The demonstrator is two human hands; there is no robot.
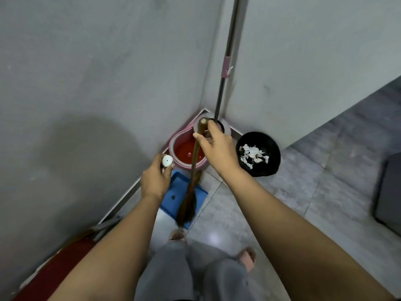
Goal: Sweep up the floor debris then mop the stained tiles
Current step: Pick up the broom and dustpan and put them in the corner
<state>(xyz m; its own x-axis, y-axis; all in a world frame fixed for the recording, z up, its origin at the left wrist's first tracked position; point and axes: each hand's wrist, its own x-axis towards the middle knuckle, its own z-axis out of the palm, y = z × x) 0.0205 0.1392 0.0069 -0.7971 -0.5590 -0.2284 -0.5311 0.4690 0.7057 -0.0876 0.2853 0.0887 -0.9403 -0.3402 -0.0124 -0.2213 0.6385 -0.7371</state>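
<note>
My right hand [219, 148] grips the top of a wooden broom [187, 205] handle. The broom stands almost upright, its dark bristles resting over a blue dustpan [173, 192] on the tiles. My left hand [155, 181] is closed around the dustpan's upright handle, whose white cap [167, 161] shows above my fingers. In the wall corner a pink mop bucket [184, 148] with a red inside holds a mop; its metal pole [225, 68] leans up the corner. A black bin [258, 140] beside the bucket holds white paper scraps [252, 155].
Grey walls meet in the corner just ahead, with a skirting strip along the left wall. A dark grey object [388, 192] sits on the floor at the right edge. Something red [56, 270] lies along the left wall. My sandalled feet [246, 257] stand on glossy grey tiles.
</note>
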